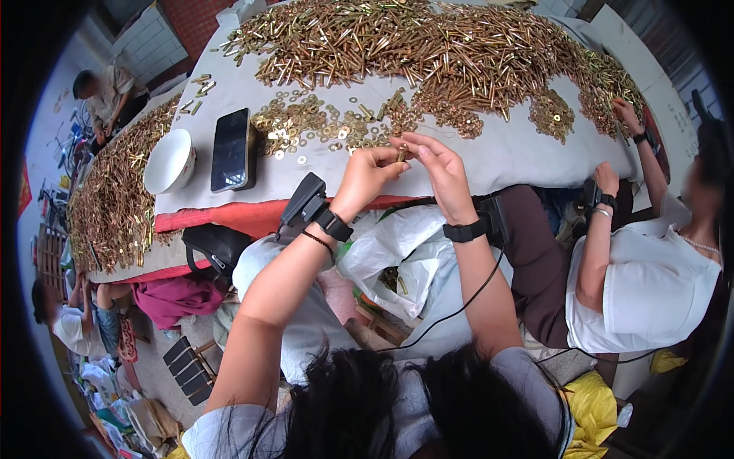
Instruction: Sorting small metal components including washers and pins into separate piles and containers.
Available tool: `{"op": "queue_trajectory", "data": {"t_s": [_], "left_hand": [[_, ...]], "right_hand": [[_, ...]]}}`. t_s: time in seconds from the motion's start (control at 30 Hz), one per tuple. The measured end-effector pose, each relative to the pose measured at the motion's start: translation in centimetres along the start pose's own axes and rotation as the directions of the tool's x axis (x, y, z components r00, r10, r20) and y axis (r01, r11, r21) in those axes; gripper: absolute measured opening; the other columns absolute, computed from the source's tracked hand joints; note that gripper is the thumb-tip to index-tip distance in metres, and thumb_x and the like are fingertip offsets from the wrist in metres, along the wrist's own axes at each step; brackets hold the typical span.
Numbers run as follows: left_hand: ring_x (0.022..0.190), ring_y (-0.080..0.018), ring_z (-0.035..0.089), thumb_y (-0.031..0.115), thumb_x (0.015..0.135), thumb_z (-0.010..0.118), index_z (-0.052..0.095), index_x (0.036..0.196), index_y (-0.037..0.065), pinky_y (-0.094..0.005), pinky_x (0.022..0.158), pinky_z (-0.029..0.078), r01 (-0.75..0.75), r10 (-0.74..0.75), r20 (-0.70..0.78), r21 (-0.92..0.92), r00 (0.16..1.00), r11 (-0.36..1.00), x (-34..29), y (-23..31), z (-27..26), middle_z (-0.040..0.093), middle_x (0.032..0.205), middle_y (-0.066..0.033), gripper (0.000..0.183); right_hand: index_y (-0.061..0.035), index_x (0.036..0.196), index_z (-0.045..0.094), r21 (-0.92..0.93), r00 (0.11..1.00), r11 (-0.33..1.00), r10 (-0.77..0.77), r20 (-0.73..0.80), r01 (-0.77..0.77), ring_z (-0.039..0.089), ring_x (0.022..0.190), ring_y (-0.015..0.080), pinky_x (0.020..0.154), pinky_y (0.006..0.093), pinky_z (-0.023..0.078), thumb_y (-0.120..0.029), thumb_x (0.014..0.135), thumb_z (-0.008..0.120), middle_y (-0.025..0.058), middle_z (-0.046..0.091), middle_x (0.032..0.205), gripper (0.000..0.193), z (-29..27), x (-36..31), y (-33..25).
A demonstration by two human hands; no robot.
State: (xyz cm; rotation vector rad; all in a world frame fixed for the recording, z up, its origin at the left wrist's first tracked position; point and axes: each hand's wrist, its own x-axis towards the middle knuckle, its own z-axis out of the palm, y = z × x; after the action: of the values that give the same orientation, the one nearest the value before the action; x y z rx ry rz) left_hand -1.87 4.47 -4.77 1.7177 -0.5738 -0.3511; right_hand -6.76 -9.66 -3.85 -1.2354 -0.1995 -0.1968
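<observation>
Over the near edge of the covered table, both my hands meet at a small gold-coloured metal fastener (403, 152). My left hand (368, 176) is closed, pinching its lower part between thumb and fingers. From the other side my right hand (445, 180) bends its thumb and fingers around the top of it; the fingertips partly hide the piece. Just beyond my hands lie loose flat washers (336, 126) and small coppery rings (451, 115). A large heap of slim gold and copper-coloured metal fasteners (428, 42) spreads across the far part of the table.
A dark phone (232, 149) and a white bowl (170, 161) stand to the left. Another fastener heap (122, 191) lies past them. In my lap sits a white plastic bag (405, 260). A co-worker (642, 283) reaches onto the table at right; two more people sit at left.
</observation>
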Motion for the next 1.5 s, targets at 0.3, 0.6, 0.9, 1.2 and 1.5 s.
{"op": "queue_trajectory", "data": {"t_s": [0.3, 0.6, 0.9, 1.2, 1.5], "left_hand": [[0.060, -0.0026, 0.046, 0.009, 0.076, 0.064, 0.060, 0.070, -0.001, -0.0198, 0.054, 0.039, -0.010, 0.010, 0.002, 0.108, 1.000, 0.994, -0.2, -0.1, 0.3, 0.054, 0.061, 0.0030, 0.013], [0.059, -0.0031, 0.047, 0.010, 0.077, 0.064, 0.062, 0.074, 0.000, -0.0194, 0.054, 0.039, 0.003, -0.003, 0.023, -0.001, 1.000, 1.000, -0.4, -0.4, 1.2, 0.054, 0.062, 0.0033, 0.011], [0.057, -0.0041, 0.048, 0.009, 0.076, 0.064, 0.062, 0.078, -0.002, -0.0203, 0.054, 0.041, -0.002, 0.000, -0.013, -0.149, 1.000, 0.989, 0.0, -0.6, 0.9, 0.054, 0.060, 0.0015, 0.011], [0.057, -0.0037, 0.047, 0.008, 0.076, 0.063, 0.062, 0.081, -0.002, -0.0201, 0.054, 0.041, 0.003, -0.004, -0.018, -0.105, 1.000, 0.994, 0.0, -0.5, 0.6, 0.055, 0.062, 0.0015, 0.012], [0.050, -0.0077, 0.051, 0.008, 0.072, 0.064, 0.063, 0.074, -0.002, -0.0234, 0.050, 0.043, 0.084, -0.063, 0.361, -0.041, 0.930, 0.996, -2.2, -1.9, 2.9, 0.059, 0.059, -0.0033, 0.010]], "right_hand": [[0.0016, 0.105, 0.050, 0.033, 0.994, 0.999, 0.025, -0.103, -0.022, 0.056, 0.089, 0.0131, 0.081, 0.0247, 0.043, -0.005, 0.084, 0.049, 0.0121, 0.059, 0.096, 0.022, -0.1, -0.1, 0.2], [0.0012, 0.104, 0.051, -0.025, 0.997, 0.998, 0.065, -0.052, -0.066, 0.055, 0.090, 0.0133, 0.080, 0.0252, 0.044, -0.001, 0.080, 0.054, 0.0093, 0.059, 0.095, 0.024, -1.4, 0.0, 0.9], [0.0020, 0.109, 0.051, 0.094, 0.984, 0.995, -0.003, -0.179, 0.020, 0.054, 0.092, 0.0134, 0.085, 0.0271, 0.041, -0.006, 0.083, 0.052, 0.0122, 0.059, 0.099, 0.027, -1.2, 0.0, 0.7], [0.0020, 0.102, 0.055, 0.036, 0.977, 0.999, -0.024, -0.211, 0.032, 0.056, 0.085, 0.0134, 0.083, 0.0246, 0.039, -0.016, 0.088, 0.046, 0.0128, 0.063, 0.094, 0.025, 0.1, 0.1, -0.2], [0.0043, 0.085, 0.055, 0.001, 0.848, 0.989, -0.127, -0.515, 0.149, 0.040, 0.050, 0.0071, 0.058, 0.0223, 0.039, -0.013, 0.088, 0.045, -0.0030, 0.036, 0.051, 0.020, -5.1, -0.2, -1.1]]}}
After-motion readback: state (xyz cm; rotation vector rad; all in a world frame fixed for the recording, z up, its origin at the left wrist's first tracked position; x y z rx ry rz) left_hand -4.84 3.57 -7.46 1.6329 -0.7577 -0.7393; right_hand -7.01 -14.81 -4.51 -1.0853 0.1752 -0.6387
